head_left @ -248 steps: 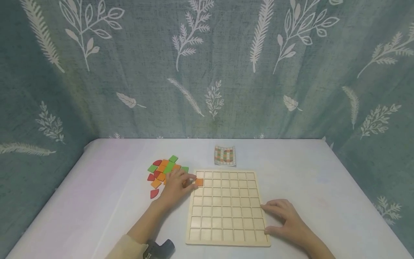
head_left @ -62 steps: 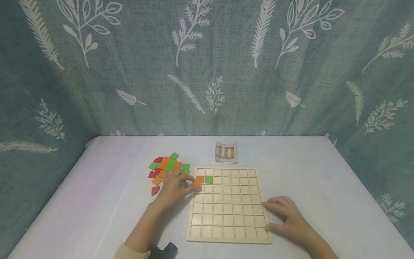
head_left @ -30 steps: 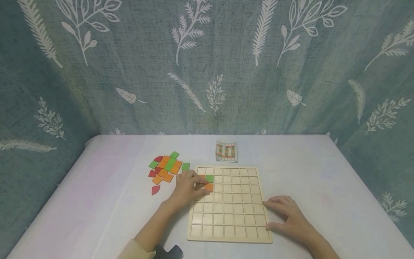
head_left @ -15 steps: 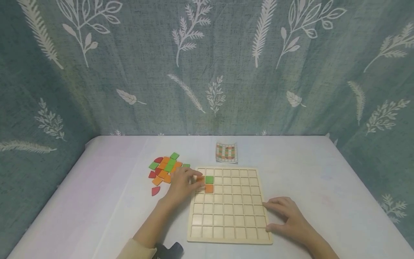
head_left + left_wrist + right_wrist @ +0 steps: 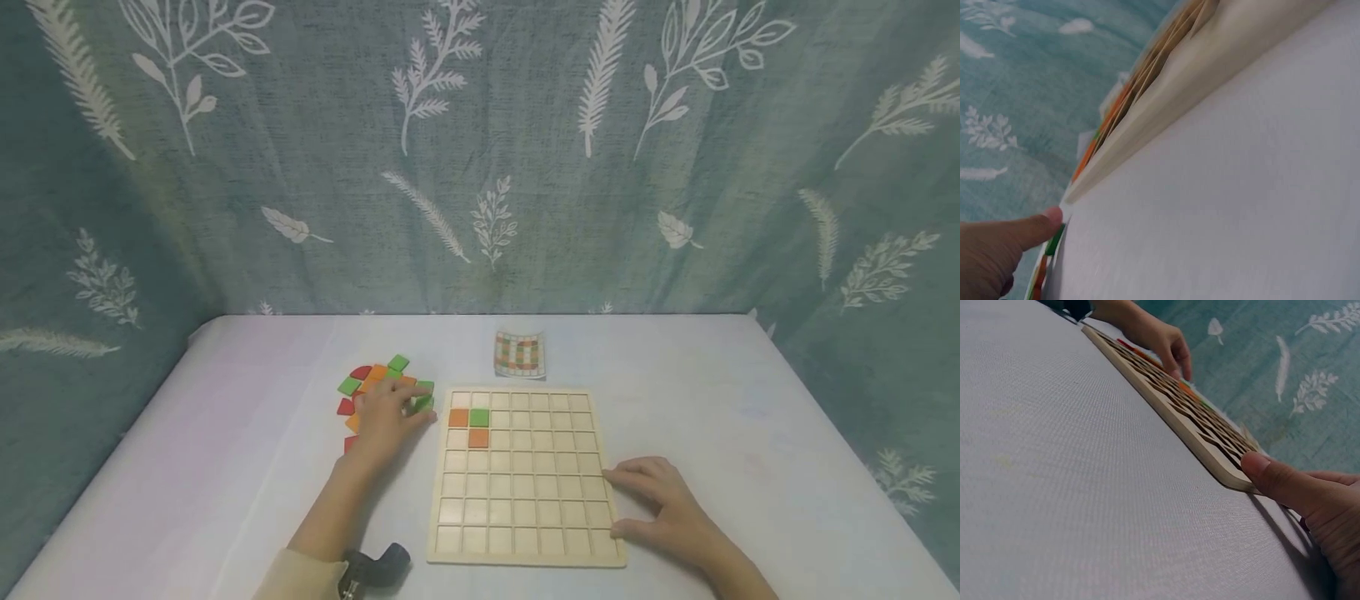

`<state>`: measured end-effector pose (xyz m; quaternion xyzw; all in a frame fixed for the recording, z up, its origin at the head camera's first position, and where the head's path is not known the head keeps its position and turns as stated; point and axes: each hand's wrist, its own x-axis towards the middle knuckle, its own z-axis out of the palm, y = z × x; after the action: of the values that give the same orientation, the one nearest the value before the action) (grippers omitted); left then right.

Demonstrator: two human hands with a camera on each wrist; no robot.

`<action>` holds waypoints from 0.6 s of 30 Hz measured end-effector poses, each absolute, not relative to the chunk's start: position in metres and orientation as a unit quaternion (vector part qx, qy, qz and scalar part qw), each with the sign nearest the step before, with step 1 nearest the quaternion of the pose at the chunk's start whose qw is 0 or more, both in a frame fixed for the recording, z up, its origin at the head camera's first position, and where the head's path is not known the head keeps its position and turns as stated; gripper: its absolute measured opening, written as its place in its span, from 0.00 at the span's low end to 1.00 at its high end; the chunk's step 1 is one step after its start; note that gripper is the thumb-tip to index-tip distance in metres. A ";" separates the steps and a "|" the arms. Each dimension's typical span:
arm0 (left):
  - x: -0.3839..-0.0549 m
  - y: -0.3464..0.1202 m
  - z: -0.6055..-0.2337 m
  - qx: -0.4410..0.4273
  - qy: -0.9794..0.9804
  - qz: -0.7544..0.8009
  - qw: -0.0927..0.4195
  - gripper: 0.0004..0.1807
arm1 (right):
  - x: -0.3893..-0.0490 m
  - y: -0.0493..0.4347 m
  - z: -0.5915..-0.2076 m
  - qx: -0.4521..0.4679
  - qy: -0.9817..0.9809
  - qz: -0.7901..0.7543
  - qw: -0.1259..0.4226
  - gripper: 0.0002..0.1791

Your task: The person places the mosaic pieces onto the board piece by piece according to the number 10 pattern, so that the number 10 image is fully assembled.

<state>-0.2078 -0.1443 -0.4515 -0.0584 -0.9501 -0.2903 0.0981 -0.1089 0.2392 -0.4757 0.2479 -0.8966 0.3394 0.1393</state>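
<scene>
My left hand (image 5: 386, 417) is over the loose tile pile, left of the board. Its thumb and index finger stand apart on either side of a green tile (image 5: 423, 403); contact with it is unclear. In the left wrist view the thumb (image 5: 1038, 228) shows near a green tile (image 5: 1054, 240), other fingers hidden. On the wooden grid board (image 5: 528, 560) lie an orange tile (image 5: 458, 417), a green square tile (image 5: 479, 417) beside it, and another orange tile (image 5: 478, 438) below the green one. My right hand (image 5: 663, 508) rests thumb and fingertips against the board's right edge.
Red quarter-round pieces (image 5: 361, 372) and several orange and green tiles lie in the pile, partly hidden by the left hand. A printed pattern card (image 5: 519, 356) lies behind the board. A dark device (image 5: 378, 567) is strapped at the left wrist. A leaf-patterned curtain (image 5: 480, 125) hangs behind.
A green tile and a second orange tile have joined the first on the board. In the last half second my left hand left the board for the pile. The right hand stayed.
</scene>
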 end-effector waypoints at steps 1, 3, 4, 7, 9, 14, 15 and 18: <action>-0.208 -0.147 -0.452 -0.061 -0.951 -0.287 0.100 0.19 | -0.109 0.239 -0.475 0.248 -0.897 0.339 0.138 0.33; -0.207 -0.152 -0.452 -0.068 -0.951 -0.284 0.102 0.20 | -0.110 0.240 -0.475 0.251 -0.897 0.335 0.141 0.33; -0.206 -0.154 -0.453 -0.071 -0.951 -0.284 0.100 0.20 | -0.110 0.240 -0.475 0.252 -0.898 0.333 0.142 0.33; -0.205 -0.159 -0.456 -0.074 -0.951 -0.284 0.093 0.19 | -0.110 0.240 -0.476 0.252 -0.898 0.331 0.144 0.33; -0.203 -0.159 -0.456 -0.075 -0.954 -0.275 0.091 0.18 | -0.110 0.240 -0.476 0.254 -0.897 0.331 0.145 0.33; -0.200 -0.159 -0.455 -0.080 -0.960 -0.253 0.093 0.16 | -0.110 0.240 -0.478 0.258 -0.895 0.333 0.147 0.33; -0.200 -0.159 -0.454 -0.081 -0.960 -0.250 0.094 0.16 | -0.110 0.240 -0.478 0.257 -0.895 0.332 0.148 0.33; -0.197 -0.160 -0.453 -0.076 -0.963 -0.242 0.087 0.16 | -0.110 0.240 -0.478 0.253 -0.898 0.329 0.148 0.33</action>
<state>-0.1974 -0.1599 -0.4530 -0.0759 -0.9633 -0.2423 0.0866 -0.1099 0.2401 -0.4782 0.2528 -0.8979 0.3285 0.1480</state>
